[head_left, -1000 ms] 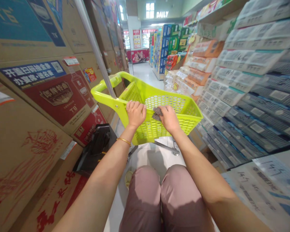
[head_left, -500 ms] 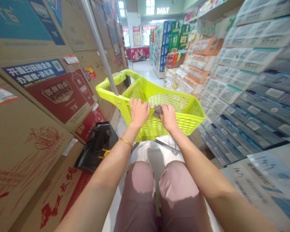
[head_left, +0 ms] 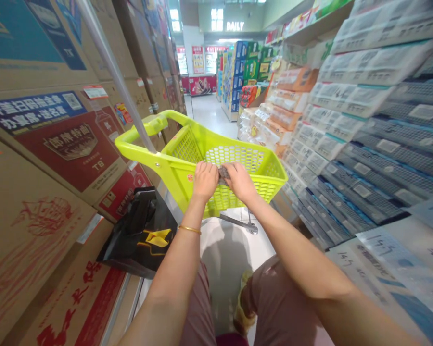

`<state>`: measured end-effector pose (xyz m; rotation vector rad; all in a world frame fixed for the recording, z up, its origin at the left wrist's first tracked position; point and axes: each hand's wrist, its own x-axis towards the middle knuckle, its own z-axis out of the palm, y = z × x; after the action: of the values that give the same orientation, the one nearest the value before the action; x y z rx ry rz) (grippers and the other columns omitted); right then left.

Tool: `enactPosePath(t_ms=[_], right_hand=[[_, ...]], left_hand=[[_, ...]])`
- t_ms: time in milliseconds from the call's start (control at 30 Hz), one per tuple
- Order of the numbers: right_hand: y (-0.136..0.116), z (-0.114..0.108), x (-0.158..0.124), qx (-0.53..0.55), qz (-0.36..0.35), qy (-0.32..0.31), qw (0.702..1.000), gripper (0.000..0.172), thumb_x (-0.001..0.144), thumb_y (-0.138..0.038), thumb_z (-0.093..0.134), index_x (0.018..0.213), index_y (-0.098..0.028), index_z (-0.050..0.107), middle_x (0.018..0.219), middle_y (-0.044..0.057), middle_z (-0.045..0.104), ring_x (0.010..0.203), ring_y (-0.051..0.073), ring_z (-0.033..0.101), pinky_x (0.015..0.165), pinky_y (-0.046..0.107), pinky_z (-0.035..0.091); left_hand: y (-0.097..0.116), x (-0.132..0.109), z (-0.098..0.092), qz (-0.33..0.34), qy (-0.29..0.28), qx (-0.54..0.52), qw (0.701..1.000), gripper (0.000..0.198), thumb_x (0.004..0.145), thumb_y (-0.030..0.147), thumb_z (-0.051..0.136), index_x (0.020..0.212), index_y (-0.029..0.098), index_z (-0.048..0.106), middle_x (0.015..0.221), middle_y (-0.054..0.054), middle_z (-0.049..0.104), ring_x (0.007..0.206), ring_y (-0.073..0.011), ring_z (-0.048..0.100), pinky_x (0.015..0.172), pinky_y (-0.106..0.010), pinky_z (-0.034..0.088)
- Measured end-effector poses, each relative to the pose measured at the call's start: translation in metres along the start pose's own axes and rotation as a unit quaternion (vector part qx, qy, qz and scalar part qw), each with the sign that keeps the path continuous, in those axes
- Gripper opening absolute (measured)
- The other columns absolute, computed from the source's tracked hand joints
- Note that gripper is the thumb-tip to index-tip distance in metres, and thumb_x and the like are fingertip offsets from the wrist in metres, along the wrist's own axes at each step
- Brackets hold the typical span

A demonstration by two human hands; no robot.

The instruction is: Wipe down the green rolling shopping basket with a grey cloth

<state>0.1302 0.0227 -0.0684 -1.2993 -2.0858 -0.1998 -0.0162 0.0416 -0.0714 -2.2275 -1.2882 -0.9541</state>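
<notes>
A yellow-green shopping cart basket (head_left: 173, 178) with slotted walls stands in front of me, its side turned towards me. My left hand (head_left: 205, 181) is closed over the near rim, and a gold bangle (head_left: 189, 229) circles that wrist. Just to its right, my right hand (head_left: 241, 181) is closed on a crumpled grey cloth (head_left: 223, 174) at the same rim. Part of the cloth is hidden by the fingers. Below the basket, a metal leg with a wheel (head_left: 252, 228) shows.
Stacked cardboard cartons (head_left: 61, 144) line the left side, with a black bag (head_left: 140, 230) beside them. Packs of tissue paper (head_left: 357, 96) are piled along the right. A grey metal pole (head_left: 111, 67) rises at the cart's left end. The aisle floor (head_left: 211, 108) runs ahead.
The cart and my hands have shifted left in view. My hands are closer together, one foot now shows below, and more of the black bag is visible.
</notes>
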Motion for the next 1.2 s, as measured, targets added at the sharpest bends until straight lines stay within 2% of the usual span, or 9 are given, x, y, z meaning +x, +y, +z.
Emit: enactPosePath(t_ms=[100, 267, 367, 467, 600, 733, 833, 1033, 1200], right_hand=[[0.018, -0.003, -0.013, -0.008, -0.013, 0.006, 1.0, 0.042, 0.081, -0.015, 0.049, 0.122, -0.016, 0.052, 0.112, 0.014, 0.055, 0.105, 0.025, 0.049, 0.093, 0.04, 0.041], [0.063, -0.012, -0.033, -0.03, -0.01, 0.026, 0.999, 0.042, 0.079, -0.015, 0.051, 0.121, -0.017, 0.053, 0.111, 0.013, 0.054, 0.106, 0.026, 0.049, 0.093, 0.042, 0.041], [0.075, -0.015, -0.036, -0.033, 0.001, 0.043, 0.999, 0.039, 0.08, -0.016, 0.051, 0.119, -0.019, 0.054, 0.11, 0.012, 0.055, 0.103, 0.025, 0.049, 0.092, 0.043, 0.041], [0.07, -0.015, -0.033, -0.035, 0.014, 0.041, 0.998, 0.037, 0.081, -0.017, 0.05, 0.117, -0.018, 0.055, 0.108, 0.012, 0.056, 0.102, 0.026, 0.049, 0.092, 0.043, 0.041], [0.045, -0.006, -0.02, -0.026, 0.008, 0.026, 0.999, 0.037, 0.082, -0.017, 0.05, 0.119, -0.017, 0.054, 0.108, 0.013, 0.056, 0.103, 0.026, 0.049, 0.093, 0.042, 0.041], [0.012, 0.01, -0.002, 0.005, -0.011, 0.029, 1.0, 0.04, 0.083, -0.018, 0.047, 0.123, -0.017, 0.053, 0.112, 0.014, 0.055, 0.106, 0.026, 0.048, 0.095, 0.041, 0.04], [-0.002, 0.016, 0.007, 0.015, -0.005, 0.04, 0.999, 0.04, 0.086, -0.019, 0.043, 0.125, -0.017, 0.052, 0.112, 0.014, 0.054, 0.104, 0.026, 0.048, 0.094, 0.042, 0.041], [0.013, 0.01, 0.001, 0.013, -0.046, 0.018, 0.999, 0.042, 0.083, -0.017, 0.047, 0.125, -0.017, 0.051, 0.112, 0.013, 0.053, 0.106, 0.025, 0.047, 0.094, 0.04, 0.042], [0.036, 0.003, -0.014, 0.007, -0.031, 0.015, 0.999, 0.045, 0.081, -0.015, 0.05, 0.125, -0.02, 0.05, 0.116, 0.013, 0.053, 0.108, 0.025, 0.047, 0.097, 0.044, 0.04]], left_hand=[[-0.003, -0.003, 0.0, -0.006, 0.005, 0.003, 1.0, 0.03, 0.094, 0.029, 0.032, 0.079, 0.02, 0.056, 0.079, -0.007, 0.059, 0.086, -0.022, 0.053, 0.099, -0.042, 0.033], [-0.005, -0.004, 0.002, 0.005, 0.005, 0.01, 1.0, 0.031, 0.095, 0.031, 0.03, 0.08, 0.02, 0.055, 0.079, -0.006, 0.058, 0.085, -0.0209, 0.051, 0.1, -0.04, 0.032], [-0.006, -0.004, 0.004, 0.002, 0.017, 0.011, 1.0, 0.032, 0.095, 0.03, 0.03, 0.078, 0.02, 0.054, 0.078, -0.006, 0.057, 0.084, -0.0203, 0.05, 0.099, -0.039, 0.032], [-0.006, -0.003, 0.005, -0.004, 0.033, 0.012, 0.999, 0.031, 0.095, 0.029, 0.03, 0.077, 0.02, 0.054, 0.076, -0.006, 0.056, 0.083, -0.0203, 0.05, 0.1, -0.04, 0.032], [-0.004, -0.002, 0.006, -0.003, 0.047, 0.033, 0.998, 0.03, 0.094, 0.027, 0.032, 0.075, 0.02, 0.054, 0.075, -0.005, 0.056, 0.082, -0.0208, 0.05, 0.098, -0.04, 0.034], [-0.002, -0.001, 0.006, -0.015, 0.029, 0.015, 0.999, 0.024, 0.091, 0.024, 0.035, 0.077, 0.021, 0.054, 0.076, -0.006, 0.056, 0.084, -0.0224, 0.05, 0.098, -0.043, 0.034], [-0.002, 0.0, 0.005, -0.017, 0.014, -0.012, 1.0, 0.019, 0.087, 0.021, 0.037, 0.08, 0.021, 0.054, 0.079, -0.007, 0.057, 0.086, -0.0234, 0.05, 0.099, -0.045, 0.034], [-0.004, 0.001, 0.003, -0.001, 0.005, -0.006, 1.0, 0.022, 0.09, 0.023, 0.036, 0.079, 0.021, 0.055, 0.077, -0.006, 0.057, 0.085, -0.0221, 0.051, 0.1, -0.043, 0.033], [-0.005, 0.001, 0.004, 0.013, 0.017, 0.009, 1.0, 0.029, 0.094, 0.029, 0.032, 0.079, 0.021, 0.055, 0.076, -0.005, 0.056, 0.083, -0.0205, 0.051, 0.099, -0.042, 0.034]])
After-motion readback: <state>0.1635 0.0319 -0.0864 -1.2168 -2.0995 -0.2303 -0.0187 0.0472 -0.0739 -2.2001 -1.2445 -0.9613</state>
